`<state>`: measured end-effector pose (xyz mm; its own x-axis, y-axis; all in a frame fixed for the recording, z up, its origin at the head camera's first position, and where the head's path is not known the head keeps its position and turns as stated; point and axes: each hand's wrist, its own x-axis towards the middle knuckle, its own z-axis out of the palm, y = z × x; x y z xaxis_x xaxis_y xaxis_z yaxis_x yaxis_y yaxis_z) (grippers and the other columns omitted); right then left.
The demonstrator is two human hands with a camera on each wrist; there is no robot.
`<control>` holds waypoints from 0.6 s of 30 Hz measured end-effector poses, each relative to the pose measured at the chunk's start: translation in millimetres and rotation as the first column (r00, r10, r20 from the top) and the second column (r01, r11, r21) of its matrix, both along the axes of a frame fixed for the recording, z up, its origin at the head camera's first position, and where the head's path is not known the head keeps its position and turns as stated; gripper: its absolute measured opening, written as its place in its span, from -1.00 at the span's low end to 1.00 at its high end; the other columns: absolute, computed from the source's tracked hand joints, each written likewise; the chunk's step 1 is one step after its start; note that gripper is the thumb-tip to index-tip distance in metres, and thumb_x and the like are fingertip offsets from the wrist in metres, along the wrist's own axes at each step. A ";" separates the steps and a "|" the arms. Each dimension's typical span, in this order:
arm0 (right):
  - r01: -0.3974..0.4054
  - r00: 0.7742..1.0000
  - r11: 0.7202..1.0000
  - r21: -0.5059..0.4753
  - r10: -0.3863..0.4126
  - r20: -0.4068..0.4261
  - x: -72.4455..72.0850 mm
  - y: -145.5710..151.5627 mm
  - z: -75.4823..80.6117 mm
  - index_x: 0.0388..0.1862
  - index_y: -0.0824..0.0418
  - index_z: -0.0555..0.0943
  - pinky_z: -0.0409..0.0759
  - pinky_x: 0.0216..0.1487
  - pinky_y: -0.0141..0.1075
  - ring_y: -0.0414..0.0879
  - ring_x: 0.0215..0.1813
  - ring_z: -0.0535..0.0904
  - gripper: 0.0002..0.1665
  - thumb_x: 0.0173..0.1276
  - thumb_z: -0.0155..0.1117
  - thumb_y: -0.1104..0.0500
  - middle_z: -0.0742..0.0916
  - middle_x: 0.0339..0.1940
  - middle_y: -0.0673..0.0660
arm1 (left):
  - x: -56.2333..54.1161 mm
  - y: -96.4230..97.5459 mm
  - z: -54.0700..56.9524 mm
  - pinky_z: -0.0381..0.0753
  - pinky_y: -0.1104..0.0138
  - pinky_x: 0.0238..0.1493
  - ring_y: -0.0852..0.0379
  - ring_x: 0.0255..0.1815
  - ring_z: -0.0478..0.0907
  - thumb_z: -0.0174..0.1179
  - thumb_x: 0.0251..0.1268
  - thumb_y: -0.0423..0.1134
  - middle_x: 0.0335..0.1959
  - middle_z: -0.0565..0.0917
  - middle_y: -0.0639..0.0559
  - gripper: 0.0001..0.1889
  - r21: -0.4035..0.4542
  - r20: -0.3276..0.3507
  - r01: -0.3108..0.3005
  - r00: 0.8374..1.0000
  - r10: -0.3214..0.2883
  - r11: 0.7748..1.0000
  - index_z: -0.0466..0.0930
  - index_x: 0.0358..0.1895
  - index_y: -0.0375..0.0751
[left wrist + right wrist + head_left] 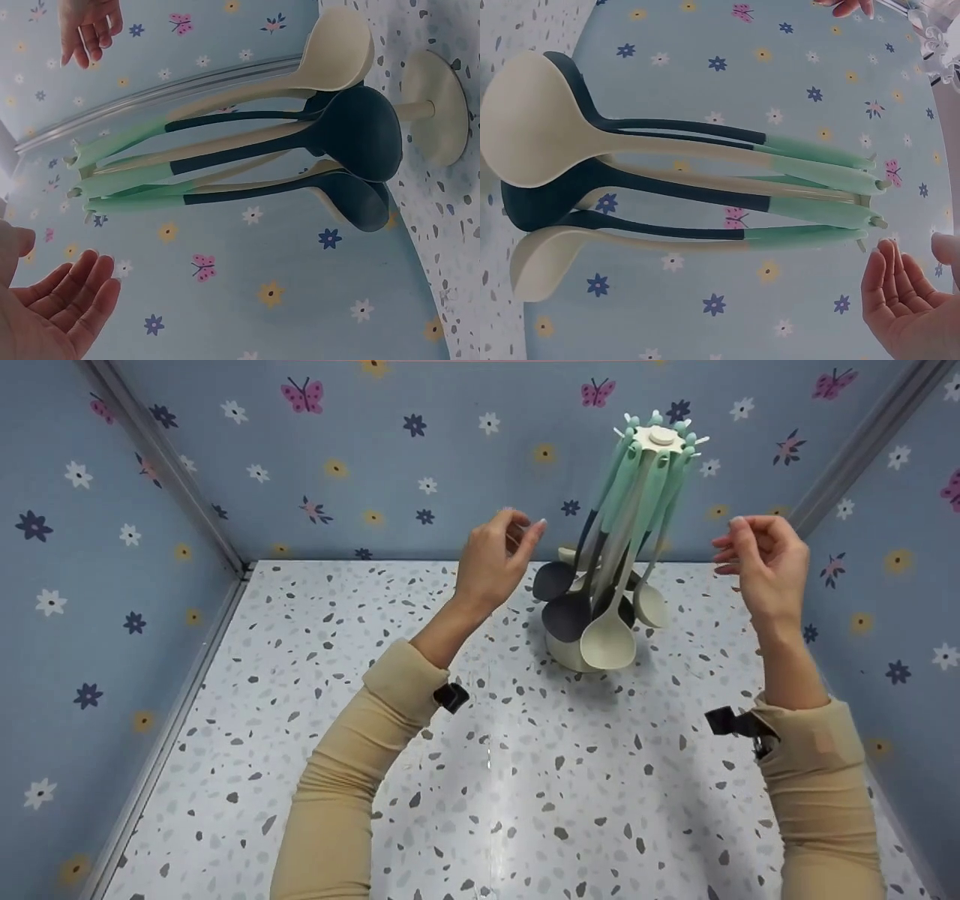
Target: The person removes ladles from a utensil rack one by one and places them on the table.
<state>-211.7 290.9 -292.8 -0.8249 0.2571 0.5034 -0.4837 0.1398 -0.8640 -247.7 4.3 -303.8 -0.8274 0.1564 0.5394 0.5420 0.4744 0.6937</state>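
Note:
A round utensil stand point(661, 437) with a cream top and base point(442, 120) stands on the speckled table, right of the middle. Around it hang several kitchen utensils with mint-green handles, among them a cream ladle point(609, 641) and a dark ladle point(568, 617). To the left of the stand hovers my left hand point(491, 559), fingers loosely bent and nothing in them. My right hand point(776, 570) is raised on the other side, also bare, with relaxed fingers. In the right wrist view, its fingertips come close to the handle ends, with a gap between. Neither hand touches the utensils.
The white speckled table point(300, 660) meets a blue flowered back wall point(480, 457) just behind the stand. Similar side walls rise at left and right, with grey trim point(165, 472) in the corners. Each sleeve carries a black wrist strap point(451, 697).

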 end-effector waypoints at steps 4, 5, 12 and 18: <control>-0.024 0.999 0.999 -0.032 0.025 0.031 -12.5 1.5 13.0 -0.27 0.37 0.52 0.54 -0.51 -0.42 -0.05 -0.53 0.53 -0.77 0.22 0.18 0.19 0.64 -0.49 0.21 | -10.2 9.6 14.4 0.43 0.47 -0.37 0.21 -0.46 0.48 0.03 0.27 -0.07 -0.46 0.59 0.02 -0.71 -0.002 0.049 -0.012 0.999 0.012 1.000 0.52 -0.24 -0.25; -0.029 0.999 0.999 -0.039 0.031 0.045 -15.0 1.6 16.4 -0.27 0.37 0.52 0.54 -0.51 -0.42 -0.06 -0.54 0.54 -0.76 0.22 0.18 0.18 0.64 -0.49 0.21 | -13.1 12.3 17.7 0.42 0.47 -0.36 0.21 -0.45 0.48 0.03 0.26 -0.06 -0.46 0.59 0.02 -0.71 0.000 0.063 -0.014 0.998 0.014 1.000 0.52 -0.24 -0.25; -0.057 0.986 0.994 -0.093 0.071 0.151 -33.4 -1.0 38.1 -0.23 0.39 0.50 0.56 -0.49 -0.39 -0.06 -0.52 0.55 -0.65 0.20 0.19 0.10 0.63 -0.48 0.19 | -33.1 29.8 41.7 0.40 0.47 -0.36 0.19 -0.40 0.48 0.00 0.27 -0.03 -0.42 0.58 0.02 -0.68 0.005 0.147 0.001 0.989 -0.002 1.000 0.52 -0.23 -0.26; -0.009 0.964 0.994 -0.108 0.038 0.264 -48.4 -5.0 53.0 -0.24 0.32 0.50 0.55 -0.51 -0.41 -0.09 -0.55 0.55 -0.63 0.19 0.19 0.02 0.63 -0.48 0.16 | -45.6 45.3 58.3 0.39 0.47 -0.38 0.22 -0.40 0.46 -0.01 0.27 -0.01 -0.42 0.56 0.04 -0.67 -0.009 0.196 -0.005 0.981 0.006 1.000 0.52 -0.24 -0.24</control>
